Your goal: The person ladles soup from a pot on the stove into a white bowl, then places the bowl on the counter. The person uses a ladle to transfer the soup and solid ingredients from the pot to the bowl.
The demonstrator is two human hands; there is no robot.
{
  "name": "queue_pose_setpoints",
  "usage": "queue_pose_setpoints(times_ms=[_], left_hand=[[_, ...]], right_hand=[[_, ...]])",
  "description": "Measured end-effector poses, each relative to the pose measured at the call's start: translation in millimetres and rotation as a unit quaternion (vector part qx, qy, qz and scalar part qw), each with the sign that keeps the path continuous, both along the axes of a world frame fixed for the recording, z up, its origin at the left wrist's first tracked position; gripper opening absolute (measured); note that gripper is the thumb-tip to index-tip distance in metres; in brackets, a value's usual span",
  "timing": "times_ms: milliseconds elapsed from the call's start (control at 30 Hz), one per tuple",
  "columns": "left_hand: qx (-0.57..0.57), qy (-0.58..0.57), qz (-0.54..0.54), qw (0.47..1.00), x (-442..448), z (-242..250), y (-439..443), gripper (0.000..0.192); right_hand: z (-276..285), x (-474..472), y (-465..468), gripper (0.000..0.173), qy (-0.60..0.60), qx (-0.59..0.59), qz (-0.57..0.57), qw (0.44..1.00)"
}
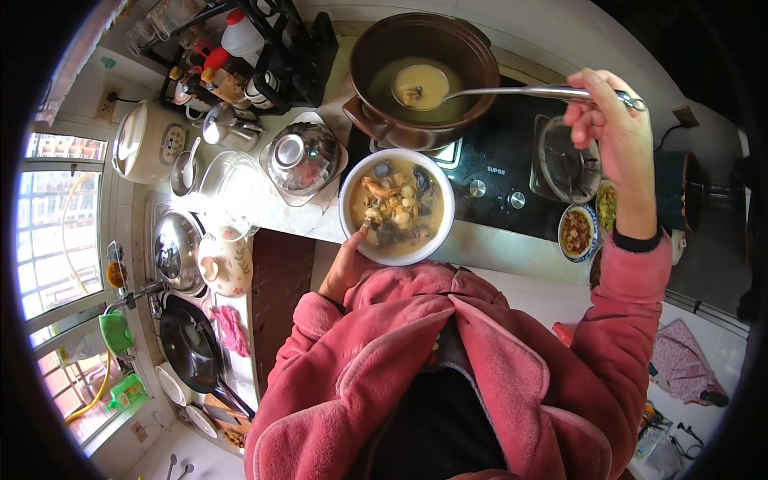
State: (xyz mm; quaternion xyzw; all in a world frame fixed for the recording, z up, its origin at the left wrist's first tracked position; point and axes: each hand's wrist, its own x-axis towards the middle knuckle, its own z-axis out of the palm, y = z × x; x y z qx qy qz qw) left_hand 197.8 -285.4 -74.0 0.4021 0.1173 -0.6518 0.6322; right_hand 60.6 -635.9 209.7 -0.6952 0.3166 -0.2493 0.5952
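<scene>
My right hand (609, 114) grips the handle of a metal ladle (510, 92). The ladle's bowl is inside a brown clay pot (366, 78), filled with pale broth and a small dark morsel. More broth (384, 75) lies in the pot around it. With my left hand (348, 261) I hold a white bowl (449, 225) by its near left rim, thumb over the edge. Soup with chunks of dark meat, pale round pieces and an orange-brown piece (379, 189) fills that bowl almost to the brim. The bowl is in front of the pot, above the counter's front edge.
The pot stands on a black gas hob (498, 162). A glass lid (567, 159) and a small patterned bowl of food (577, 234) are at the right. Leftward are a domed metal cover (303, 153), a glass bowl (231, 192), a rice cooker (147, 144) and a wok (189, 345).
</scene>
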Motion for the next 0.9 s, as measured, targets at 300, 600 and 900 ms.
queue_pose_setpoints(times_ms=[300, 600, 900], left_hand=[[0.001, -0.033, -0.013, 0.999, 1, 2, 2, 0.063], [-0.011, -0.044, -0.002, 0.999, 2, -13, 7, 0.060], [0.000, -0.054, 0.002, 0.999, 1, -8, 7, 0.057]], right_hand=[[34, -69, 15, 0.031, 0.006, -0.060, 0.006, 0.998], [-3, -106, 58, 0.024, 0.051, 0.052, -0.010, 0.997], [-53, -102, 98, 0.010, 0.130, -0.020, 0.164, 0.978]])
